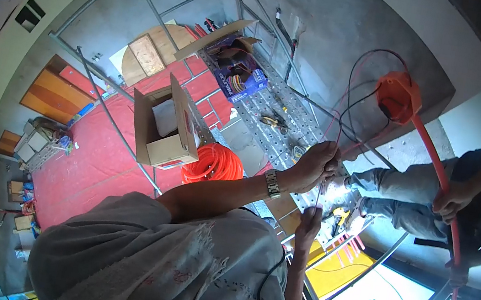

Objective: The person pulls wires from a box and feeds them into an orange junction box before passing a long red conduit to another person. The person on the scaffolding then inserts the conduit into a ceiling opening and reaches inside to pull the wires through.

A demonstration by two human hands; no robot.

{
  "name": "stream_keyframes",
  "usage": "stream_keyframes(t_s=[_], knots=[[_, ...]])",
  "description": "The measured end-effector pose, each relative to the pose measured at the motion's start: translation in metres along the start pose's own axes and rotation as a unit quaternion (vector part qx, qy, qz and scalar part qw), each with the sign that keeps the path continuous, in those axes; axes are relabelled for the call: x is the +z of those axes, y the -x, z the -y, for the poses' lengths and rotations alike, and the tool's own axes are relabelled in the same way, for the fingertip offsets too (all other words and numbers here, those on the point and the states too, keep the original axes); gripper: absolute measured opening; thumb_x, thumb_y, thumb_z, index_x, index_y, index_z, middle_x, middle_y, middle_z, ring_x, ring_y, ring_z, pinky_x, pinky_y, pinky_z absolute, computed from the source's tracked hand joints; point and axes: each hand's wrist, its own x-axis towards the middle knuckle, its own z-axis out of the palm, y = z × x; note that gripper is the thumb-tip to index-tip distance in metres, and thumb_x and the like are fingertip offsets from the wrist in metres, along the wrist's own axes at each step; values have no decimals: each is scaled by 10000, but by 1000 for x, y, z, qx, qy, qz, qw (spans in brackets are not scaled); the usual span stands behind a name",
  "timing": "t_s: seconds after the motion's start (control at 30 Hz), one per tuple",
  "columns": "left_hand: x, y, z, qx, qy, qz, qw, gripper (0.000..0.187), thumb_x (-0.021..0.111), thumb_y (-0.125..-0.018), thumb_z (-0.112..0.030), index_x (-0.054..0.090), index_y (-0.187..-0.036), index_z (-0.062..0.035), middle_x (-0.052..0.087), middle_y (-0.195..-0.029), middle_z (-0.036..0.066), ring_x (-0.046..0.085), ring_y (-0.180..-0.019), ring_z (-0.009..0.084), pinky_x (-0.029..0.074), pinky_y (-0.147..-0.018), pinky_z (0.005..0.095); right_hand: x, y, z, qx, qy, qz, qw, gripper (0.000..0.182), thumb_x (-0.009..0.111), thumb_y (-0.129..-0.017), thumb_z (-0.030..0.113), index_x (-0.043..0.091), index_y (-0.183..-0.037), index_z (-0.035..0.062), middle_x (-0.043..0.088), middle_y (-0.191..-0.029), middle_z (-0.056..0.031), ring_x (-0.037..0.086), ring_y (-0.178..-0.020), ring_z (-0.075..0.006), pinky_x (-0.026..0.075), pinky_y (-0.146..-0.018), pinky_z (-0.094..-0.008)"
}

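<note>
My left hand [317,164], with a metal watch [273,184] on its wrist, is closed around thin electrical wires [340,125]. Red and black wires run up from it in loops to an orange octagonal junction box [398,97] on the ceiling. Just below, my right hand [308,223] has its fingers pinched together on the lower part of the wires. A short stretch of wire spans the gap between both hands. Their exact ends are too small to make out. An orange corrugated conduit [429,146] leads from the box toward another person.
At right, another person [405,190] stands holding the conduit. A perforated metal scaffold platform [257,124] carries pliers [273,122], a blue box [242,83] and a yellow tool [340,216]. An open cardboard box [171,152] and coiled orange conduit [215,165] sit nearer me. Scaffold rails [115,135] cross at left.
</note>
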Motion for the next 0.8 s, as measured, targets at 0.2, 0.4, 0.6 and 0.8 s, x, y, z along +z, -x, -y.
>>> stream_keyframes(t_s=[0.2, 0.4, 0.6, 0.8], knots=[[-12, -12, -11, 35, -43, -7, 998, 351, 473, -1121, -444, 532, -958, -139, 403, -710, -60, 370, -615, 72, 389, -625, 277, -36, 175, -325, 156, 20, 28, 987, 194, 500, -1045, 180, 633, -1025, 40, 643, -795, -180, 653, -719, -345, 471, -625, -461], [-11, -3, 6, 20, -59, -12, 998, 318, 483, -1118, -437, 511, -986, -149, 341, -707, -66, 317, -612, 60, 366, -626, 270, -30, 45, -88, 28, 2, 223, 974, 232, 689, -973, 161, 667, -1173, 47, 727, -1053, -112, 720, -1007, -244, 554, -882, -370], [-5, 8, 35, 24, -79, -42, 996, 327, 476, -1121, -435, 503, -974, -144, 384, -704, -53, 351, -592, 67, 369, -573, 256, -2, -24, 83, 54, -171, 81, 980, 328, 448, -1129, 282, 551, -1249, -6, 662, -996, -112, 682, -932, -223, 544, -870, -355], [-12, -2, 26, 11, -41, -57, 997, 386, 493, -1100, -504, 513, -950, -149, 391, -699, -59, 366, -587, 71, 405, -600, 284, 0, 4, -26, -75, 16, 72, 994, 256, 467, -1098, 195, 537, -950, -1, 564, -814, -157, 597, -713, -312, 482, -682, -412]])
